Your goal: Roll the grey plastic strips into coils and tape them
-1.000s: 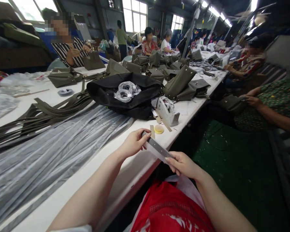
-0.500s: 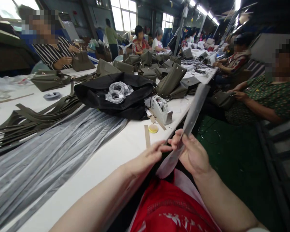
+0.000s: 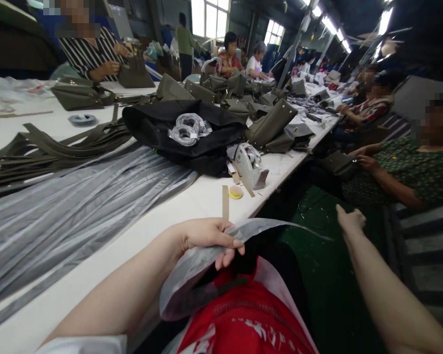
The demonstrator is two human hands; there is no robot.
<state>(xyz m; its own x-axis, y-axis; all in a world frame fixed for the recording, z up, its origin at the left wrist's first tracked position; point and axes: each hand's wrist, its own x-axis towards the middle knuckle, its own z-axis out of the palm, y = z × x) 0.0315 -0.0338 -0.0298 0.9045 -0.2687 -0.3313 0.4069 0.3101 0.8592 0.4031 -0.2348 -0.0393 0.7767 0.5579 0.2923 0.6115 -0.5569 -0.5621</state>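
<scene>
My left hand (image 3: 208,235) is closed on a long translucent plastic sleeve (image 3: 192,263), pinched between thumb and fingers over the table's front edge. One end of the sleeve curls down over my red apron (image 3: 243,314); the other tapers off to the right in the air. Out to the right, above the green floor, is my right hand (image 3: 350,220), apart from the sleeve, its fingers curled. Whether anything is inside those fingers cannot be made out. Many similar grey plastic sleeves (image 3: 81,211) lie in a long pile on the table, left of my left arm.
On the white table (image 3: 162,231) are dark olive straps (image 3: 59,147), a black bag (image 3: 147,123) with coiled clear rings (image 3: 188,129), a tape dispenser (image 3: 251,167), a yellow tape roll (image 3: 235,192) and olive handbags (image 3: 271,125). Co-workers sit along both sides; one in a green patterned top (image 3: 406,167) is close right.
My right hand has let go of the plastic sleeve and swung out to the right. My left hand, open beside it before, now grips the sleeve, which has come lower and to the left.
</scene>
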